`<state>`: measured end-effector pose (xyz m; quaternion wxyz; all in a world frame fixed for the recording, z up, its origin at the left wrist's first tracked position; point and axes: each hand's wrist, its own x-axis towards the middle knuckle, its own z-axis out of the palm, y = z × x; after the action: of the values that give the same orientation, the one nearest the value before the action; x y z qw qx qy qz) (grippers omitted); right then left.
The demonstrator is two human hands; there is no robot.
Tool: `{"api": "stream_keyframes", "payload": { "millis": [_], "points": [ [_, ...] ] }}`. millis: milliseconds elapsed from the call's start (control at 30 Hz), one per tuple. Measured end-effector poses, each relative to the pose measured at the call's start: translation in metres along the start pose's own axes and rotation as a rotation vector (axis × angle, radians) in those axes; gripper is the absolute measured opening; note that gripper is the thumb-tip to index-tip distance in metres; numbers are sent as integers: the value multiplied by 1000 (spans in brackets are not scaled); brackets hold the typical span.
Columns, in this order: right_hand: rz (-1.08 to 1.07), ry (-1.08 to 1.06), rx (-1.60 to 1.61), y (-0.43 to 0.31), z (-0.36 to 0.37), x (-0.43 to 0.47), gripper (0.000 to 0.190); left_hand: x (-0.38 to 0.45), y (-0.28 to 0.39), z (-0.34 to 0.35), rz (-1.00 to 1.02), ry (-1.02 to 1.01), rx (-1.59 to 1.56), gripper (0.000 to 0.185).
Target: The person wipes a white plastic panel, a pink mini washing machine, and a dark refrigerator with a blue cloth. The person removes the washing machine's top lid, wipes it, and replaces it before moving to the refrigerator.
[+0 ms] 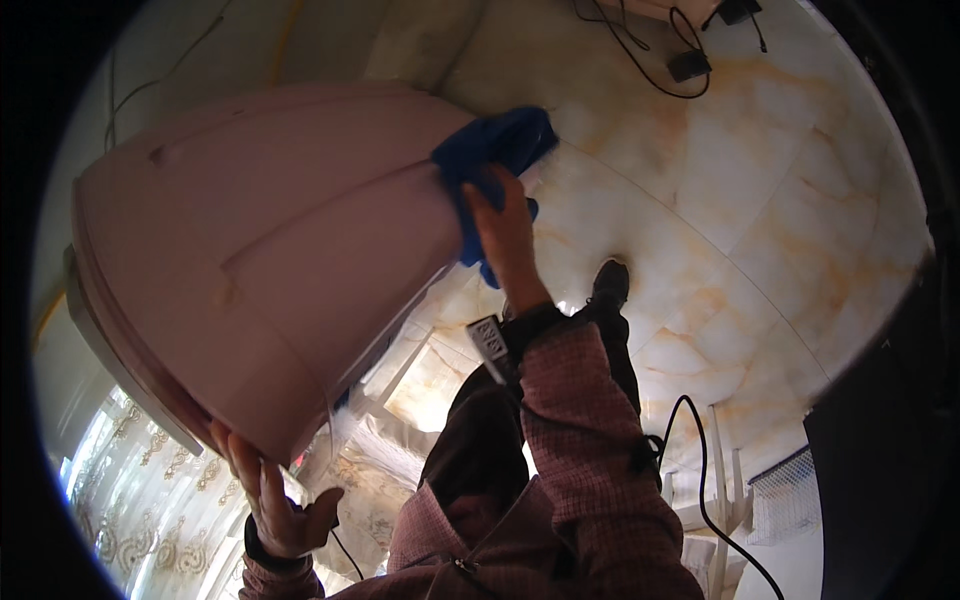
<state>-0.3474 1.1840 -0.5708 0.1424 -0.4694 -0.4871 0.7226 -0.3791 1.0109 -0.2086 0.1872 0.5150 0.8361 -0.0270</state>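
A large pink cabinet or appliance with smooth panels (300, 225) stands in front of me on the left; I cannot tell which it is. My right hand (510, 232) presses a crumpled blue cloth (495, 139) onto its right end, with cloth hanging past the edge on both sides of the hand. Down at the lower left, my left hand (274, 499) rests its fingertips at the near corner of the pink body, thumb spread away and nothing held. A wrist strap on the right arm carries a small printed marker tag (489, 339).
Marbled tiles cover the floor (675, 187). Black cables with an adapter (688, 67) lie at the top right. A patterned curtain (150, 495) hangs at the lower left. A black cable (703, 480) loops beside my right sleeve, and a dark panel (877, 465) stands at the right.
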Motion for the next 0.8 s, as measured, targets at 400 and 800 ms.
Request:
{"api": "stream_keyframes", "payload": {
  "millis": [400,800],
  "points": [
    [605,138,581,100,-7,31,65,-50,-14,-6,-229,88,-354,111],
    [-386,-134,79,-133,3,-163,67,30,7,2,54,28,1,83]
  ]
}}
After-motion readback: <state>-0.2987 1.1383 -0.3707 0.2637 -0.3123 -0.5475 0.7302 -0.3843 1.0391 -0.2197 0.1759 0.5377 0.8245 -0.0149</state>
